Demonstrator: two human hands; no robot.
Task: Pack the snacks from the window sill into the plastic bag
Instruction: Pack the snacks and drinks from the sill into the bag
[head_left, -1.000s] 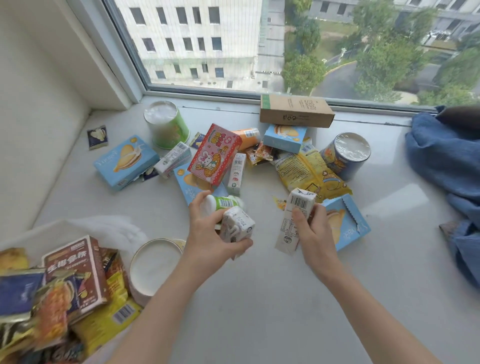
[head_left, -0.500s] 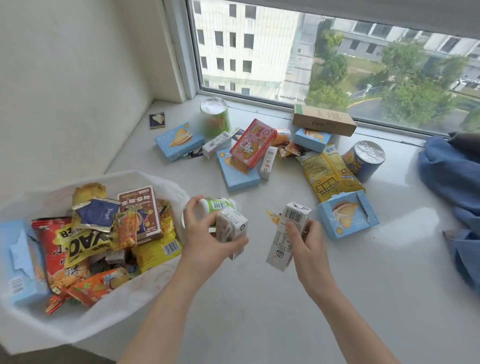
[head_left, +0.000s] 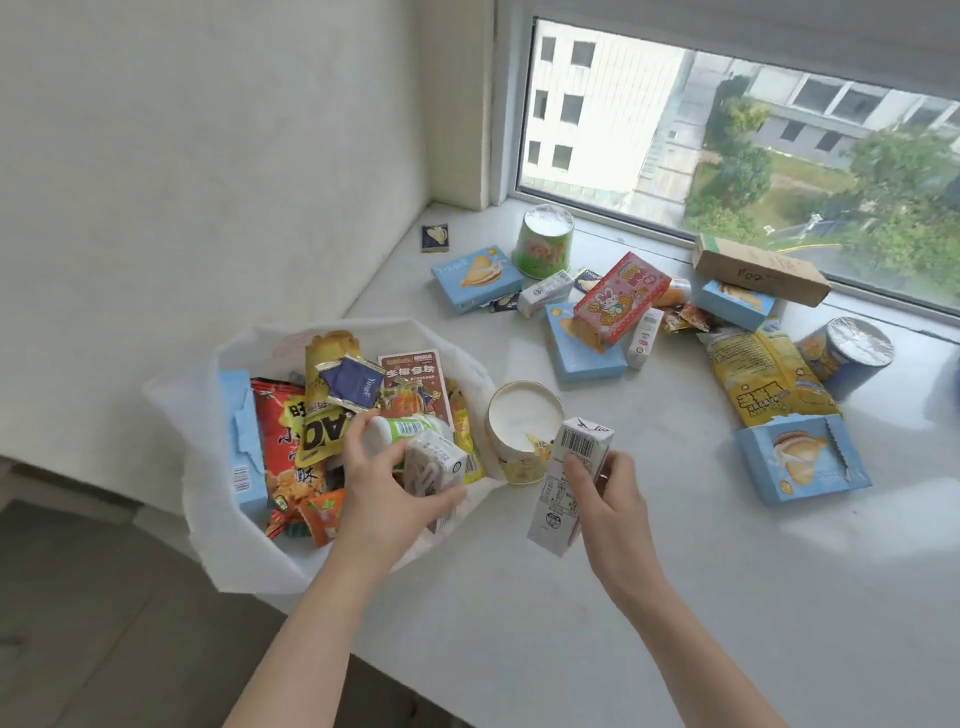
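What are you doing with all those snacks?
A person is packing snacks into a white plastic bag at the edge of the window sill. The left hand holds a small carton and a green-labelled bottle over the bag. The right hand grips a taller carton. Many snacks wait by the window.

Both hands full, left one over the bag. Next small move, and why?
Probably release the left hand: it holds a green-labelled bottle and a small carton right above the open plastic bag. The right hand, gripping a white drink carton, follows.
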